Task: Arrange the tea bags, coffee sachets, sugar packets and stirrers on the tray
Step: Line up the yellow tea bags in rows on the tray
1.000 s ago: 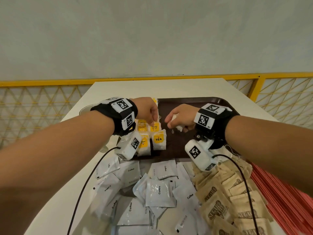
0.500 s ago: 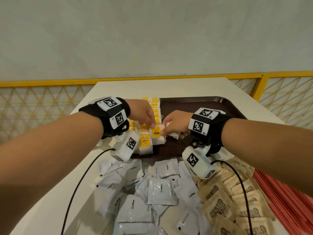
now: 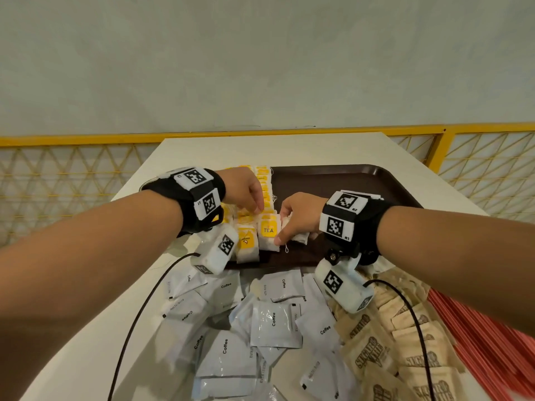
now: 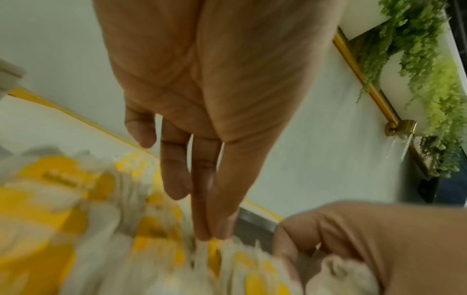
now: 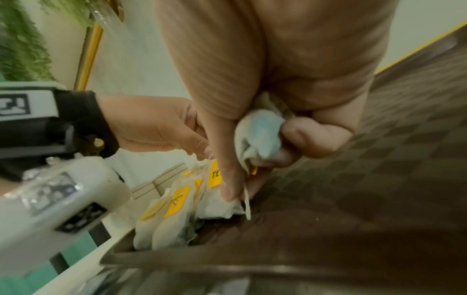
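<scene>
Head view, left hand [image 3: 243, 189] fingers straight, together, tips on tea bags [image 3: 267, 231] in tray [image 3: 333, 180], right hand [image 3: 298, 215] fingers curled around bag [image 5: 257, 137].

The word "TEA" stands in white letters on the yellow label [image 3: 268, 229] of the front tea bag [image 3: 269, 240] on the brown tray [image 3: 347, 180]. "Coffee" is printed in black on the white sachets [image 3: 273, 325] heaped on the table. The brown sugar packets [image 3: 373, 350] carry dark lettering, too blurred to read. "L1" and "R1" mark the wristbands [image 3: 337, 224].
</scene>
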{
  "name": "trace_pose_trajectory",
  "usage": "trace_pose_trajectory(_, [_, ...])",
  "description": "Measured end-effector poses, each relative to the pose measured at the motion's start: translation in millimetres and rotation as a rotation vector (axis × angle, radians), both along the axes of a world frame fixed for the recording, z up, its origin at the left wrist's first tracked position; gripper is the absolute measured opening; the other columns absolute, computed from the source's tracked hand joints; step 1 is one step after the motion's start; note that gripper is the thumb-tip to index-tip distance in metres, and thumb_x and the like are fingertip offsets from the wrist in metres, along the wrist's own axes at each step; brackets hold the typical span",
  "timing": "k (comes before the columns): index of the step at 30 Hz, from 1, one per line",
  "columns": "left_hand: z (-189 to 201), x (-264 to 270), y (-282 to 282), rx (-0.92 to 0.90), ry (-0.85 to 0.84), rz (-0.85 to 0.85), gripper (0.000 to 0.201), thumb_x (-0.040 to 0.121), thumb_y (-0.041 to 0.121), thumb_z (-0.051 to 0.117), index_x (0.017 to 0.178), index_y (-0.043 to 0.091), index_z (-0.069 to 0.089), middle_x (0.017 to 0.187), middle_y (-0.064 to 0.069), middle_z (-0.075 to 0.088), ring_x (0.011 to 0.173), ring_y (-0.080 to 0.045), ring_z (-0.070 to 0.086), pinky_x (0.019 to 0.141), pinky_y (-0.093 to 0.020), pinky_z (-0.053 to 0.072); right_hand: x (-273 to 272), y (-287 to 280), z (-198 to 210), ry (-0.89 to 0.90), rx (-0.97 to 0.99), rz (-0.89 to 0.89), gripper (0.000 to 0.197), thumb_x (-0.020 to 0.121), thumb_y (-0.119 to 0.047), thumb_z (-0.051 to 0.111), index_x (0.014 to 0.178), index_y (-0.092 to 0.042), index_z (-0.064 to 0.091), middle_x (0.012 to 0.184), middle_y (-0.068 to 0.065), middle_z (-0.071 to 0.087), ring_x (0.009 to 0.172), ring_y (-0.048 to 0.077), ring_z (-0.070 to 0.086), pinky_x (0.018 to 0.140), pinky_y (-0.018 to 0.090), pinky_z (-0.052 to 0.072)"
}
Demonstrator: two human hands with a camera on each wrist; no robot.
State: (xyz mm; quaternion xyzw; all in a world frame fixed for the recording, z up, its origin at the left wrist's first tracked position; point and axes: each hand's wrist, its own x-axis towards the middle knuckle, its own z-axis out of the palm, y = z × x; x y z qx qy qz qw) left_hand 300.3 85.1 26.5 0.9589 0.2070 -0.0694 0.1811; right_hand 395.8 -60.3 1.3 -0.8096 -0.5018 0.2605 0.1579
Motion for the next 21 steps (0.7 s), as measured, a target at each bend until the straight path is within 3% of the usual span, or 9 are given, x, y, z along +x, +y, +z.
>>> trace_pose_trajectory(3, [13,-12,8,0.024,0.037,0.049,0.009,0.079,0.022,0.076,0.087,0.019,0.075,0.088,0.003,0.070,0.081,-0.011,0.060,0.079,-0.026,0.048,4,-1,2,0.032,0.000,-0.010,0.037,0.073,-0.030,0.081,0.097,-0.008,0.063,0.074,-0.002,0.056,0.060,0.010,0.052,0.039,0.013,0.040])
trace_pose_trajectory(5, [16,-20,9,0.048,0.128,0.048,0.009,0.078,0.028,0.076,0.085,0.023,0.075,0.089,0.008,0.070,0.085,-0.008,0.059,0.086,-0.027,0.047,5,-1,2,0.053,0.015,-0.021,0.033,0.073,-0.031,0.082,0.091,-0.012,0.062,0.073,-0.001,0.057,0.060,0.013,0.053,0.039,0.015,0.041])
trace_pose_trajectory(8, [9,-21,6,0.110,0.200,0.036,0.017,0.082,0.030,0.072,0.093,0.018,0.076,0.086,0.011,0.066,0.085,-0.006,0.057,0.089,-0.027,0.045,1,-2,1,0.021,0.027,-0.004,0.033,0.074,-0.029,0.080,0.094,-0.015,0.057,0.076,-0.006,0.053,0.061,0.007,0.051,0.037,0.008,0.039])
trace_pose_trajectory(13, [2,-13,-1,0.206,0.280,0.043,0.021,0.088,0.028,0.065,0.098,0.011,0.073,0.088,0.004,0.063,0.080,-0.010,0.054,0.074,-0.024,0.041,-4,-2,0,-0.015,0.040,0.005,0.035,0.075,-0.027,0.080,0.100,-0.015,0.058,0.077,-0.008,0.049,0.061,0.006,0.049,0.036,0.005,0.037])
trace_pose_trajectory(17, [5,-10,-3,0.211,0.330,-0.001,0.010,0.087,0.018,0.065,0.092,0.014,0.072,0.079,0.009,0.061,0.068,-0.002,0.050,0.061,-0.016,0.039,-3,-2,0,-0.010,0.041,-0.004,0.033,0.075,-0.029,0.080,0.097,-0.017,0.057,0.079,-0.007,0.050,0.063,0.007,0.050,0.037,0.006,0.038])
trace_pose_trajectory(21, [9,-10,-2,0.197,0.307,-0.003,0.010,0.090,0.019,0.062,0.083,0.019,0.068,0.083,0.009,0.061,0.072,-0.004,0.052,0.068,-0.019,0.040,-4,-2,1,0.026,0.035,-0.024,0.031,0.075,-0.029,0.080,0.093,-0.016,0.057,0.078,-0.005,0.053,0.063,0.008,0.052,0.039,0.009,0.040])
